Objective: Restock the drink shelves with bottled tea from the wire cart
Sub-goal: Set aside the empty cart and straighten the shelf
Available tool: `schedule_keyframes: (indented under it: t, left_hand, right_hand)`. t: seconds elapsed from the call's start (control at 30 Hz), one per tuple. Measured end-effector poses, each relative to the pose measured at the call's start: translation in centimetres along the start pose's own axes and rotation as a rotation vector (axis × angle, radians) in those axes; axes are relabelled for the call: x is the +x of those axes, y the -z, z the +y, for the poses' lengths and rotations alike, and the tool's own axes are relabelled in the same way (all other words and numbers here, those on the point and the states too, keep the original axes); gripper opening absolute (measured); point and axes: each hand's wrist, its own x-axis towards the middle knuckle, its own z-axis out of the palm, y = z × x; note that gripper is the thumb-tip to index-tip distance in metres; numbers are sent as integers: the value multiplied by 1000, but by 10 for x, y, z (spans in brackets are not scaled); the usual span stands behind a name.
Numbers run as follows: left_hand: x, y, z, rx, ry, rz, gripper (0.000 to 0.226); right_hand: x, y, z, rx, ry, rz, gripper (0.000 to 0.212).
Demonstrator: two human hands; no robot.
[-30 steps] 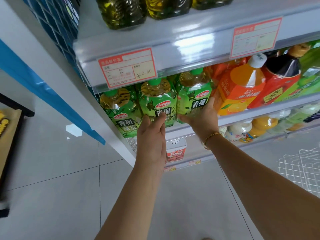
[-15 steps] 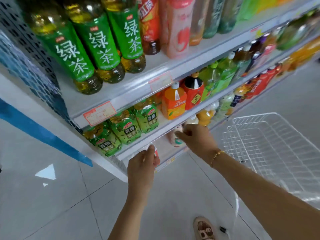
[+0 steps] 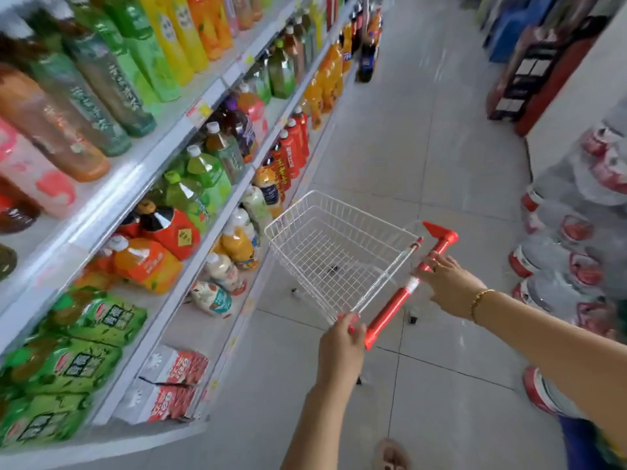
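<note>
A white wire cart (image 3: pixel 339 252) with a red handle (image 3: pixel 403 293) stands in the aisle, its basket holding no bottles. My left hand (image 3: pixel 341 344) closes around the near end of the handle. My right hand (image 3: pixel 448 283) rests on the handle's far part, fingers curled over it, a gold bracelet on the wrist. On the left, the drink shelves (image 3: pixel 190 212) are packed with bottles. Green-labelled bottled tea (image 3: pixel 78 347) fills the low shelf nearest me.
Stacked large water bottles with red caps (image 3: pixel 576 239) line the right side of the aisle. Red and white cartons (image 3: pixel 169 385) sit on the bottom shelf. A dark display rack (image 3: pixel 529 72) stands far right. Grey tiled floor (image 3: pixel 407 137) runs ahead. My sandalled foot (image 3: pixel 390 456) shows below.
Both hands left the green tea bottles on the shelf and moved right onto the cart handle. My view turned from the shelf face to down the aisle.
</note>
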Motion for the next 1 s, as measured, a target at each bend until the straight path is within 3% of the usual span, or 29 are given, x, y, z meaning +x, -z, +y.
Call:
schedule_keyframes:
  t: [0.17, 0.3, 0.47, 0.57, 0.73, 1.0]
  left_hand:
    - [23, -64, 18, 237, -7, -163, 34]
    - [33, -86, 17, 294, 38, -98, 46]
    - [55, -84, 25, 470, -2, -122, 35]
    - [54, -86, 25, 554, -36, -239, 35]
    - [26, -74, 3, 638, -125, -522, 42]
    - [26, -55, -15, 633, -217, -695, 47]
  right_hand:
    - [19, -18, 16, 14, 66, -55, 57]
    - [18, -42, 25, 141, 70, 1, 64]
    - [19, -51, 28, 213, 37, 76, 66]
    - [21, -52, 24, 129, 53, 166, 54]
    - [-17, -81, 35, 167, 103, 54, 37]
    - [-93, -122, 28, 439, -173, 88, 33]
